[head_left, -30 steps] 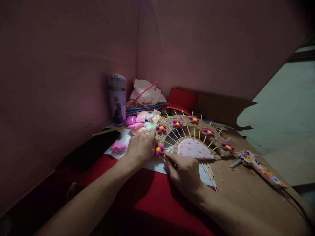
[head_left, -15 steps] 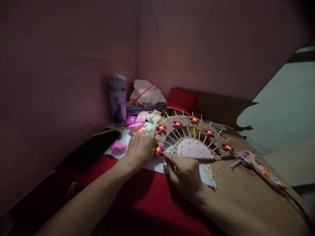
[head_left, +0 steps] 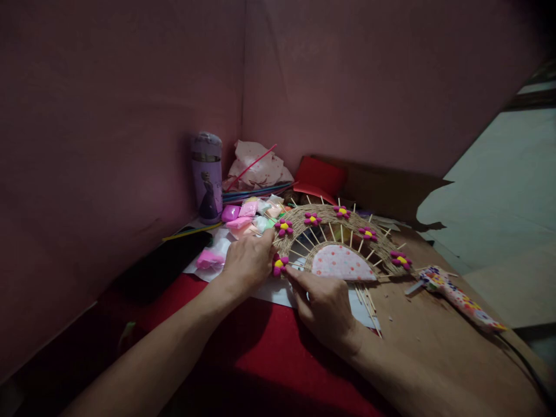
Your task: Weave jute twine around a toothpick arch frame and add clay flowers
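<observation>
A half-round fan of sticks and woven twine (head_left: 299, 222) lies in front of me, with several magenta clay flowers along its band. Its inner half-disc is covered in dotted pink cloth (head_left: 343, 264). My left hand (head_left: 251, 255) is closed on the fan's left edge, its fingertips partly hidden behind the band. At the lower left end sits a clay flower (head_left: 280, 264) with a yellow centre. My right hand (head_left: 325, 304) has thumb and index finger close together at that flower's lower right side, touching the fan's end there.
A glue gun (head_left: 460, 298) with a flowered body lies at right on brown cardboard (head_left: 417, 341). Loose sticks (head_left: 369, 307) lie on white paper. Behind are clay packets (head_left: 238, 223), a purple tumbler (head_left: 207, 179) and bundled cloth (head_left: 258, 165). A dark flat object (head_left: 163, 263) lies at left.
Both hands keep nearly the same hold on the fan. The whole view has shifted very slightly, and the right fingertips sit a touch further left by the end flower.
</observation>
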Action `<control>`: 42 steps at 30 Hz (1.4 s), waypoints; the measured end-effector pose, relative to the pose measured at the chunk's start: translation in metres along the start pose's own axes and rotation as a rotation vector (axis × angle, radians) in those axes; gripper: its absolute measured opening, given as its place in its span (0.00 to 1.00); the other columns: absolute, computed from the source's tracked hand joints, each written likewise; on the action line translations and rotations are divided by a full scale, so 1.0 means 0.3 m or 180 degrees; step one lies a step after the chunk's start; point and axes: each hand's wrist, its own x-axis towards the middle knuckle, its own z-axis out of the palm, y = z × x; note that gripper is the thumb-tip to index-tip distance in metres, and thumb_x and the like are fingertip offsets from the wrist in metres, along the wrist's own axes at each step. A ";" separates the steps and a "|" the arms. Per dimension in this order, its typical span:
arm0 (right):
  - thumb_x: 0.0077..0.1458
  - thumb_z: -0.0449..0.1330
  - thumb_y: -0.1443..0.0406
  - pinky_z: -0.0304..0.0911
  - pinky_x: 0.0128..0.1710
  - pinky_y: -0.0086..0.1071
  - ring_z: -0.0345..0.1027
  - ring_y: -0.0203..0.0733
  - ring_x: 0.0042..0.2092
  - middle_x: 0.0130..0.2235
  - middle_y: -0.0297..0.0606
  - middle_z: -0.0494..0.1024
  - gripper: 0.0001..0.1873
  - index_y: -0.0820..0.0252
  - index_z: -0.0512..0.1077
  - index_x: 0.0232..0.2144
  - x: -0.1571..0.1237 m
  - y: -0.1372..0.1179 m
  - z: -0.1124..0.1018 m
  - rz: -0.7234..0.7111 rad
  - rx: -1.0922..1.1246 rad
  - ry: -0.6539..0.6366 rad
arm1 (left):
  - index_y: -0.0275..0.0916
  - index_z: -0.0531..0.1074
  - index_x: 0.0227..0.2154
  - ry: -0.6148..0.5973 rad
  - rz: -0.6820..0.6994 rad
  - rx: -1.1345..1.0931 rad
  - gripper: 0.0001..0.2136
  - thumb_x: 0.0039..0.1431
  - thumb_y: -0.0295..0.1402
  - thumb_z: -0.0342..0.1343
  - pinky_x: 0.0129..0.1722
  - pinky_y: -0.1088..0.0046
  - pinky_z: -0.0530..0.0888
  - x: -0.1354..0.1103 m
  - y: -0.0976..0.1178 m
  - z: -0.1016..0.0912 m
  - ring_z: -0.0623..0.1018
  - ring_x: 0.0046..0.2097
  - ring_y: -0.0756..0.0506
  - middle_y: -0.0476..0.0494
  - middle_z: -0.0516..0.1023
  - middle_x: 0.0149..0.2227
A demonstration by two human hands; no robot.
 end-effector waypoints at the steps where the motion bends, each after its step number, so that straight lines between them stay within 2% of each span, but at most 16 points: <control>1: 0.54 0.51 0.70 0.62 0.28 0.28 0.73 0.37 0.29 0.32 0.38 0.81 0.19 0.62 0.72 0.47 0.000 -0.001 -0.001 0.0008 0.0031 0.0063 | 0.43 0.65 0.43 -0.0001 -0.0004 -0.0006 0.12 0.60 0.38 0.43 0.29 0.71 0.65 0.000 0.000 -0.001 0.76 0.36 0.42 0.42 0.77 0.36; 4: 0.55 0.50 0.70 0.63 0.29 0.28 0.74 0.37 0.30 0.32 0.39 0.81 0.18 0.62 0.72 0.47 0.002 -0.004 -0.002 0.0000 0.0066 0.0099 | 0.43 0.65 0.44 -0.0034 -0.0026 -0.0018 0.12 0.60 0.39 0.43 0.30 0.70 0.65 0.002 0.003 -0.006 0.76 0.36 0.42 0.42 0.77 0.37; 9: 0.55 0.50 0.69 0.63 0.28 0.28 0.74 0.38 0.29 0.32 0.40 0.81 0.18 0.63 0.72 0.46 0.006 -0.002 0.000 -0.0112 0.0109 -0.0115 | 0.43 0.65 0.44 -0.0057 -0.0058 -0.0013 0.12 0.60 0.38 0.43 0.30 0.71 0.65 0.000 0.006 -0.006 0.76 0.37 0.42 0.42 0.77 0.37; 14: 0.54 0.52 0.69 0.61 0.28 0.28 0.74 0.36 0.28 0.32 0.36 0.81 0.15 0.58 0.74 0.43 0.004 -0.001 -0.002 0.0251 0.0110 0.0255 | 0.43 0.65 0.43 0.0029 0.0012 -0.0055 0.12 0.60 0.38 0.44 0.29 0.70 0.65 -0.001 0.001 0.000 0.77 0.36 0.41 0.42 0.77 0.36; 17: 0.54 0.54 0.68 0.59 0.26 0.28 0.73 0.37 0.25 0.28 0.35 0.81 0.13 0.58 0.76 0.39 0.003 -0.010 -0.004 0.0324 -0.0030 0.0319 | 0.43 0.65 0.44 0.0049 0.0023 -0.0034 0.12 0.60 0.38 0.43 0.29 0.70 0.65 -0.002 0.000 -0.002 0.77 0.36 0.41 0.42 0.77 0.35; 26: 0.56 0.53 0.65 0.57 0.23 0.29 0.74 0.38 0.24 0.28 0.35 0.81 0.12 0.56 0.77 0.37 -0.003 -0.030 -0.006 0.0446 -0.0245 0.0202 | 0.43 0.65 0.43 -0.0035 -0.0034 -0.0023 0.11 0.60 0.38 0.44 0.30 0.70 0.65 -0.004 0.006 -0.010 0.76 0.37 0.42 0.43 0.77 0.36; 33: 0.57 0.52 0.66 0.59 0.24 0.28 0.73 0.37 0.24 0.29 0.37 0.81 0.14 0.59 0.75 0.42 -0.003 -0.027 0.001 0.0261 0.0110 -0.0002 | 0.43 0.65 0.42 -0.0010 -0.0043 0.0000 0.11 0.60 0.37 0.44 0.29 0.71 0.64 -0.002 0.007 -0.005 0.76 0.36 0.42 0.43 0.77 0.36; 39: 0.57 0.52 0.65 0.56 0.24 0.29 0.72 0.38 0.24 0.24 0.36 0.79 0.13 0.59 0.76 0.29 -0.001 -0.033 -0.009 0.0408 -0.0047 0.0085 | 0.43 0.65 0.41 0.0059 0.0024 0.0012 0.10 0.60 0.37 0.43 0.28 0.71 0.63 -0.003 0.002 -0.004 0.76 0.36 0.42 0.43 0.77 0.35; 42: 0.57 0.52 0.66 0.55 0.24 0.29 0.71 0.37 0.23 0.23 0.36 0.78 0.13 0.59 0.76 0.28 0.000 -0.032 -0.011 0.0380 -0.0044 0.0030 | 0.42 0.65 0.40 0.0102 0.0053 0.0013 0.10 0.60 0.37 0.43 0.27 0.71 0.62 -0.004 -0.001 -0.002 0.76 0.35 0.42 0.43 0.77 0.35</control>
